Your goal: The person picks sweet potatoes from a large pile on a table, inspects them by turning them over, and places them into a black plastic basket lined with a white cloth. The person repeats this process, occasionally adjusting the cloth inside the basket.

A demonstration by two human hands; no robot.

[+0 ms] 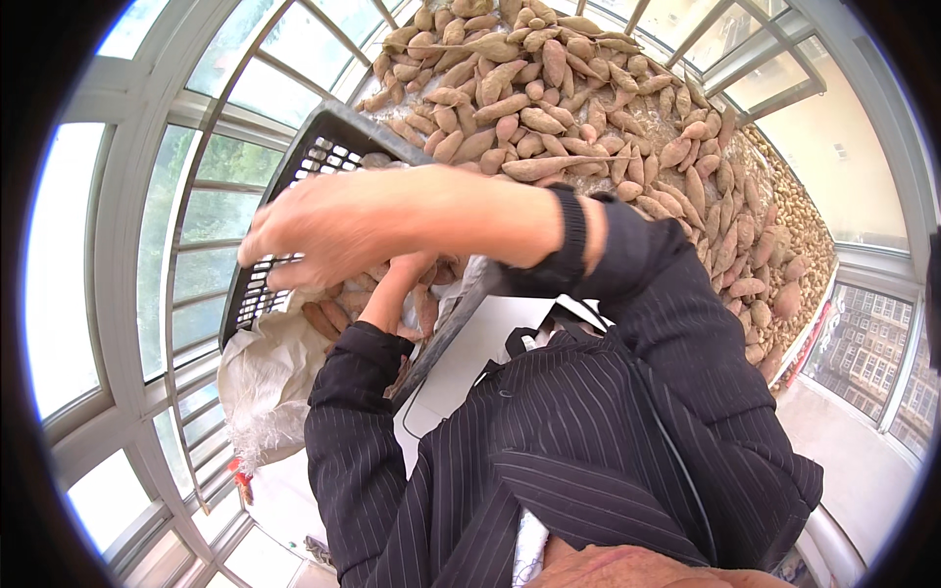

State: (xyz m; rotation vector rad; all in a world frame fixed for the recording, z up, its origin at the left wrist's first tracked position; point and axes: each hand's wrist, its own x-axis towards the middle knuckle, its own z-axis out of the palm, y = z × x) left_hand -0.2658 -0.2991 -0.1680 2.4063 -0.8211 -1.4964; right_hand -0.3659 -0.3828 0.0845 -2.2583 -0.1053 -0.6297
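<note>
A black plastic crate (pixel 253 294) with slotted walls stands in front of me on the left. Sweet potatoes (pixel 323 317) lie inside, beside a white woven sack (pixel 268 367) draped over the near corner. My right hand (pixel 331 228) reaches across above the crate, blurred, its fingers spread toward the left wall; nothing shows between them. Below it my left hand (pixel 414 266) reaches down into the crate among the sweet potatoes. My right forearm covers its fingers, so whether it grips one is hidden.
A large spread of sweet potatoes (pixel 529 110) covers the surface beyond the crate and to the right. Peanuts in their shells (pixel 798 198) lie along its right edge. Barred windows (pixel 228 191) close in the left side. A thin cord (pixel 406 422) hangs near my waist.
</note>
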